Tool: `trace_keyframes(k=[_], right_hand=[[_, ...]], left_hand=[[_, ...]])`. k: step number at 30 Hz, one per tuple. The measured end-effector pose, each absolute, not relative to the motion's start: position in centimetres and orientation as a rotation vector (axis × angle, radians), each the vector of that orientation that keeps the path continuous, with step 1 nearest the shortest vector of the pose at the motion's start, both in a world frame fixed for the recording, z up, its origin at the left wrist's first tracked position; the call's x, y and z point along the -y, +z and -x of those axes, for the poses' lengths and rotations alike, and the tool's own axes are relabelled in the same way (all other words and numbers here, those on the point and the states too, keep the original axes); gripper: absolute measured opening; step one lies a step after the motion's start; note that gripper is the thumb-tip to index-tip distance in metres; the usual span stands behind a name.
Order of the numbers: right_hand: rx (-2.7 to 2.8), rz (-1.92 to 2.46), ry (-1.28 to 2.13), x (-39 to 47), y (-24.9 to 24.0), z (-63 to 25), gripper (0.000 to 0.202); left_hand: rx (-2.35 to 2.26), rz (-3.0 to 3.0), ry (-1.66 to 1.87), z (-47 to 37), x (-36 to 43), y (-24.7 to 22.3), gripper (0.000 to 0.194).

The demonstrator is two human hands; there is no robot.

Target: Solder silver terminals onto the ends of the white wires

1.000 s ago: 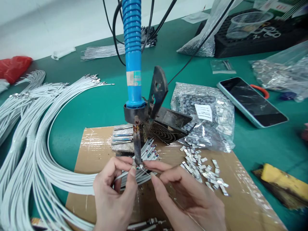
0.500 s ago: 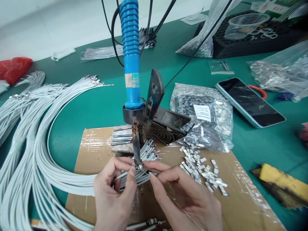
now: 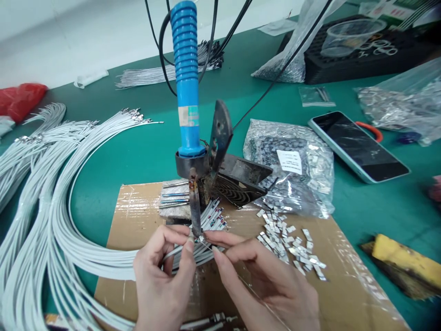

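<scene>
A blue-handled soldering iron point(image 3: 188, 92) stands tip-down in a dark metal holder point(image 3: 220, 138). Its tip reaches down between my fingertips. On its left side, my left hand point(image 3: 167, 271) is closed in a pinch on a white cable's end, mostly hidden by the fingers. My right hand point(image 3: 265, 276), also closed, pinches a thin solder wire point(image 3: 265, 305) that runs up to the tip from below. A tiny shiny piece at the tip is too small to make out. Under and behind my fingers lie white cables point(image 3: 106, 259) with coloured wire ends point(image 3: 215, 216).
Loose metal tabs point(image 3: 289, 241) lie on the cardboard sheet point(image 3: 127, 216) at right. Beyond them are a clear bag of tabs point(image 3: 306, 184) and a phone point(image 3: 358, 147). A yellow sponge point(image 3: 406, 257) sits far right. Coiled cable bundles point(image 3: 31, 220) fill the left.
Both hands stay almost in place at the iron's tip. My right hand has shifted very slightly with the solder wire; the view has moved a little.
</scene>
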State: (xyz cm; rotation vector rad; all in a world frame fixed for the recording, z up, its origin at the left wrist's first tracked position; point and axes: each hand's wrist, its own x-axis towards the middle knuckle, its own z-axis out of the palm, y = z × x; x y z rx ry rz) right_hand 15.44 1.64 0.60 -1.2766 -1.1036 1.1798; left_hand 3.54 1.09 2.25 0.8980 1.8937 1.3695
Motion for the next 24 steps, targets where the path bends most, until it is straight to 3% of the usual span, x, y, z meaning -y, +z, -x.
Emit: trace_keyframes(k=[24], right_hand=[[1.156, 1.231, 1.073, -1.68, 0.13, -15.34, 0.019]], left_hand=[[-1.880, -0.946, 1.390, -3.21, -0.55, 1.36, 0.014]])
